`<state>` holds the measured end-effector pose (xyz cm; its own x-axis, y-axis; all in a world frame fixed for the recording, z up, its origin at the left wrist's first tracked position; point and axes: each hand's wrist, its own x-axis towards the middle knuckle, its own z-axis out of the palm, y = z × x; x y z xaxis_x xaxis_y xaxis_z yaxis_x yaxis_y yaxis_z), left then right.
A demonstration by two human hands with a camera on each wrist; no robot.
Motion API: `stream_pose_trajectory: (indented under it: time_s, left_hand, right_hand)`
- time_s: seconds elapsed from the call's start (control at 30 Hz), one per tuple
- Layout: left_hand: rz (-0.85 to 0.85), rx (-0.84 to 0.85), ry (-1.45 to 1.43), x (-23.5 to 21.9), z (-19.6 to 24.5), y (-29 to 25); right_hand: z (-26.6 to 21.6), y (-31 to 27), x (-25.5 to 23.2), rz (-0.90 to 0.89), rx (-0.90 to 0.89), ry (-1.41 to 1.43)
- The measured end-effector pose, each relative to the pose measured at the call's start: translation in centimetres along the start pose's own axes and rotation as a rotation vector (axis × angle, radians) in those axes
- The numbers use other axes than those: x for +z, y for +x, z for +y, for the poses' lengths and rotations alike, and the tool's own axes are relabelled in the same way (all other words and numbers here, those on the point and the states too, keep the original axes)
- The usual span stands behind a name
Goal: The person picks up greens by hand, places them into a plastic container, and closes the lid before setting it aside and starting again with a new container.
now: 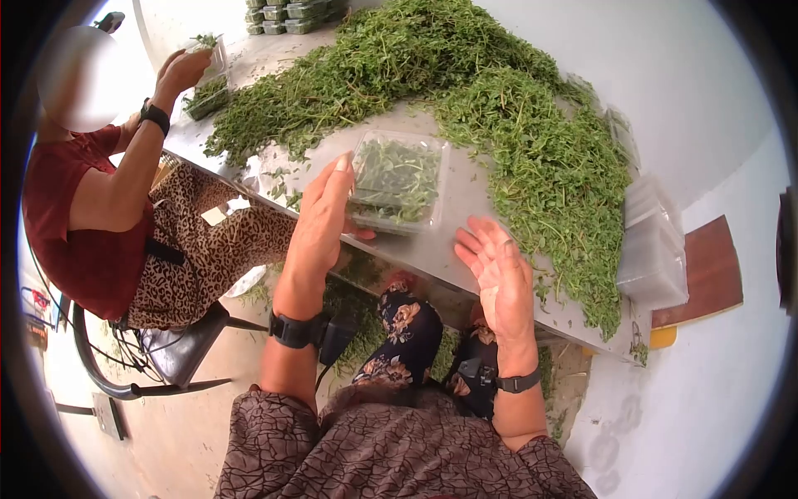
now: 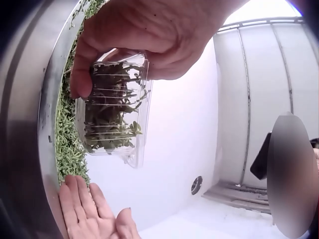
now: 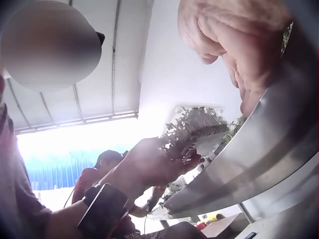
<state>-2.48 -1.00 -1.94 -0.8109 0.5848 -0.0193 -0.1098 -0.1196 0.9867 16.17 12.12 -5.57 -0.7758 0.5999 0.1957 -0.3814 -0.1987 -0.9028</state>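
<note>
One clear plastic box [image 1: 395, 183] filled with green leafy sprigs is held above the near part of a grey metal table [image 1: 453, 249]. The left hand [image 1: 322, 218] reaches forward, its fingers curled round the box's left side. The right hand [image 1: 504, 283], palm showing, has released, extended fingers, apart from the box's right side. Beyond lies one large heap of green sprigs [image 1: 540, 141].

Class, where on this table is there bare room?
Bare tabletop lies between the filled box and the greens heap; another patch, leaf-flecked, between the heap and the stacked filled boxes. The heap crowds the far and right sides.
</note>
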Motion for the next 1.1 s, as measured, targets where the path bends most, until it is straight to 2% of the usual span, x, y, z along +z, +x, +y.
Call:
stream_pose_trajectory:
  time_s: [0.07,0.13,0.2,0.3,0.33,0.37,0.4,0.47,0.5,0.53,0.6,0.67,0.73,0.87,0.9,1.0,1.1]
  left_hand:
    - [-0.007,0.070,-0.039,0.1,0.0,-0.7]
    - [-0.004,0.059,-0.062,0.3,-0.6,-0.9]
    - [-0.072,0.035,-0.002,0.4,-0.8,-1.4]
    - [-0.070,0.032,0.034,1.5,-0.5,-2.1]
    - [-0.069,0.036,0.088,1.8,-0.3,-2.3]
    - [-0.034,0.132,0.235,1.9,-0.4,-2.2]
    - [-0.033,0.132,0.233,1.6,-0.4,-1.9]
    - [-0.022,0.119,-0.016,0.8,-0.4,-1.2]
    - [0.047,0.087,0.003,0.8,0.0,-1.3]
    - [0.045,0.085,0.006,1.0,0.3,-1.3]
    - [-0.066,0.123,0.297,1.7,0.7,-1.5]
    - [-0.083,0.084,0.261,1.0,1.2,-0.9]
    - [0.025,0.181,-0.029,0.3,1.4,-0.3]
    - [0.026,0.116,0.088,1.7,0.5,-1.0]
    - [0.028,0.153,0.122,1.1,0.3,-0.8]
    - [0.008,0.250,0.254,-0.6,-0.4,0.4]
    - [0.042,0.183,0.244,-0.3,0.3,0.2]
  right_hand:
    - [0.1,0.2,0.5,-0.012,-0.047,-0.063]
    - [0.0,0.5,1.1,-0.021,-0.101,-0.125]
    - [-0.4,0.7,1.8,0.019,-0.164,-0.202]
    - [-0.1,1.3,2.7,-0.027,-0.198,-0.280]
    - [0.0,1.2,2.8,-0.025,-0.197,-0.280]
    - [0.1,1.1,3.0,-0.031,-0.182,-0.276]
    - [0.1,1.0,3.2,-0.040,-0.168,-0.271]
    - [0.2,1.1,3.7,-0.066,-0.138,-0.260]
    - [0.2,1.0,3.9,-0.075,-0.124,-0.252]
    - [0.2,0.9,4.2,-0.080,-0.109,-0.243]
    - [0.0,0.7,4.9,-0.082,-0.092,-0.238]
    - [-0.5,0.8,5.7,-0.012,-0.044,-0.183]
    - [-0.2,0.9,5.8,-0.022,-0.054,-0.165]
    - [0.9,1.0,5.4,-0.080,-0.083,-0.127]
    - [1.3,1.8,4.6,-0.071,-0.030,-0.118]
    - [1.8,1.2,3.9,-0.098,-0.027,-0.158]
    - [1.6,0.9,4.0,-0.142,-0.045,-0.223]
